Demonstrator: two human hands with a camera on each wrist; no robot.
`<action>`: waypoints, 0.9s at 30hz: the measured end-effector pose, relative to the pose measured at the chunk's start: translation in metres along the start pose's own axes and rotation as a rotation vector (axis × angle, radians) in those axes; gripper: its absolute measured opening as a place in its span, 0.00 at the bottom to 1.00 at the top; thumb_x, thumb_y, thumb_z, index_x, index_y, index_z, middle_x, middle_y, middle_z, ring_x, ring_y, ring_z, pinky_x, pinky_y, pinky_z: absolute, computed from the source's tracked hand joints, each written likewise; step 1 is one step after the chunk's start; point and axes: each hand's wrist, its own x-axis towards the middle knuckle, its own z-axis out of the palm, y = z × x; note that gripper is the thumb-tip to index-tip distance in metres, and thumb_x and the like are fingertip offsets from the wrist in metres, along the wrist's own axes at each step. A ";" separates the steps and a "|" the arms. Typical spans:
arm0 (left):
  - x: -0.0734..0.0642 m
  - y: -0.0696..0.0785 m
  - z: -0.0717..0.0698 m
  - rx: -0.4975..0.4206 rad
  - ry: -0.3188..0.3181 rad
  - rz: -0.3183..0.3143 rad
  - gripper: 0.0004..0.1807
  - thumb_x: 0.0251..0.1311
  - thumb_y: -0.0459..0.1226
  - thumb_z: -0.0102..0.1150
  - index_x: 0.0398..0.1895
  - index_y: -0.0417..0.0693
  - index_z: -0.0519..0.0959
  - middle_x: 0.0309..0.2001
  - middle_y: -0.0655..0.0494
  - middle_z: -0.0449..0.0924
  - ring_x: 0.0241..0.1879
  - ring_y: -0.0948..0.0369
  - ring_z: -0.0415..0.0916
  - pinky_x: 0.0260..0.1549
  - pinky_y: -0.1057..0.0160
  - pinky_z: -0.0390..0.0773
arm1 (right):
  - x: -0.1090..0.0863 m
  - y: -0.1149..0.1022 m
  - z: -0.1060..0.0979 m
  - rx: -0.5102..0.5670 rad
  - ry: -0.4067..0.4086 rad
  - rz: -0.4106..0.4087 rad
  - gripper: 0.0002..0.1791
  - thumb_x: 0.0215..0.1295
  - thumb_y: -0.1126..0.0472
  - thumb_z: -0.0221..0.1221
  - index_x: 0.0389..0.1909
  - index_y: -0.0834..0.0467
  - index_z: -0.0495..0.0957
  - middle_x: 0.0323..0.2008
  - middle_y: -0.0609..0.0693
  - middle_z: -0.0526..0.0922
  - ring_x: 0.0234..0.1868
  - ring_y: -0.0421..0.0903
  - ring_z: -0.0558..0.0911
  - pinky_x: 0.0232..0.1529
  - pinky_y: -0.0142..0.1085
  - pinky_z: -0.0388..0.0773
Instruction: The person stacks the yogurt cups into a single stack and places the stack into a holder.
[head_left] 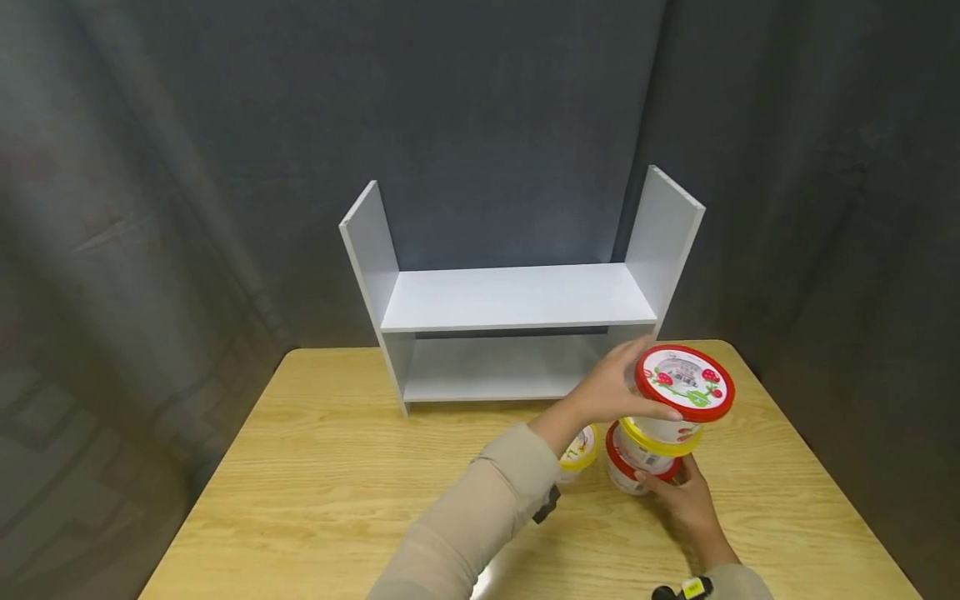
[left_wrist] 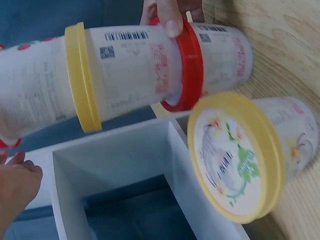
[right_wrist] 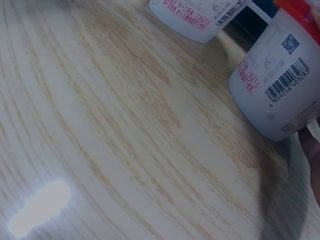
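Three white ice cream tubs are stacked at the table's right side. The top tub (head_left: 686, 382) has a red lid with strawberries, and my left hand (head_left: 617, 385) grips its side. Under it sits a yellow-lidded tub (left_wrist: 127, 67). At the bottom is another red-lidded tub (right_wrist: 277, 75); my right hand (head_left: 686, 497) holds it around the lid, the thumb at the join with the middle tub. Just left of the stack stands a separate yellow-lidded tub (left_wrist: 230, 160), partly hidden behind my left forearm in the head view.
A white two-tier shelf (head_left: 517, 296) with raised side panels stands at the back of the wooden table (head_left: 322, 483). Its right front lies close behind the tubs. Dark grey curtains (head_left: 517, 125) hang around the table.
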 end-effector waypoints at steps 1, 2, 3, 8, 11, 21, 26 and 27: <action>-0.002 -0.002 -0.002 0.004 0.003 -0.016 0.51 0.33 0.47 0.70 0.64 0.61 0.52 0.62 0.65 0.52 0.58 0.66 0.54 0.49 0.59 0.64 | 0.000 0.000 0.000 0.010 -0.003 0.005 0.40 0.50 0.58 0.62 0.62 0.53 0.50 0.54 0.54 0.61 0.45 0.32 0.65 0.39 0.20 0.66; -0.003 -0.004 -0.003 0.011 0.007 -0.033 0.51 0.33 0.48 0.70 0.64 0.62 0.52 0.62 0.66 0.51 0.59 0.65 0.52 0.50 0.57 0.64 | 0.000 0.000 0.000 0.009 -0.001 0.008 0.41 0.50 0.58 0.62 0.62 0.52 0.50 0.53 0.53 0.61 0.45 0.32 0.65 0.39 0.20 0.66; -0.004 -0.006 -0.005 0.015 0.010 -0.044 0.52 0.33 0.48 0.70 0.64 0.62 0.52 0.63 0.65 0.50 0.60 0.64 0.51 0.51 0.56 0.63 | 0.000 0.000 0.000 0.013 0.000 0.011 0.41 0.50 0.57 0.62 0.62 0.52 0.50 0.53 0.53 0.61 0.45 0.31 0.65 0.39 0.20 0.66; -0.013 -0.021 -0.013 0.049 0.025 -0.086 0.52 0.32 0.50 0.70 0.64 0.63 0.52 0.64 0.65 0.49 0.60 0.61 0.50 0.52 0.54 0.61 | 0.000 0.001 0.001 -0.013 0.012 0.000 0.41 0.49 0.57 0.62 0.62 0.53 0.50 0.52 0.53 0.62 0.44 0.30 0.65 0.39 0.20 0.66; -0.020 -0.034 -0.017 0.068 0.035 -0.105 0.52 0.31 0.51 0.70 0.64 0.63 0.53 0.64 0.64 0.49 0.61 0.61 0.50 0.53 0.53 0.60 | 0.000 0.001 0.002 -0.025 0.018 -0.015 0.40 0.50 0.58 0.62 0.61 0.54 0.51 0.51 0.52 0.63 0.44 0.30 0.65 0.39 0.20 0.65; -0.044 -0.079 -0.017 0.071 0.042 -0.171 0.51 0.32 0.50 0.70 0.64 0.66 0.53 0.64 0.62 0.50 0.62 0.58 0.48 0.54 0.50 0.57 | 0.002 0.001 0.004 -0.002 0.034 0.014 0.41 0.49 0.57 0.63 0.61 0.52 0.50 0.53 0.52 0.61 0.47 0.35 0.64 0.41 0.20 0.64; -0.053 -0.095 -0.014 0.049 0.059 -0.157 0.51 0.31 0.47 0.71 0.63 0.63 0.54 0.63 0.58 0.51 0.61 0.57 0.50 0.54 0.51 0.57 | 0.001 0.001 0.004 0.007 0.031 0.031 0.41 0.49 0.57 0.63 0.62 0.52 0.50 0.53 0.52 0.61 0.47 0.35 0.64 0.40 0.19 0.64; -0.055 -0.098 -0.013 0.052 0.061 -0.159 0.52 0.30 0.47 0.72 0.64 0.61 0.54 0.64 0.58 0.52 0.61 0.57 0.50 0.55 0.51 0.56 | 0.001 0.001 0.004 0.008 0.031 0.031 0.41 0.49 0.57 0.63 0.62 0.52 0.50 0.53 0.52 0.61 0.46 0.35 0.64 0.40 0.19 0.65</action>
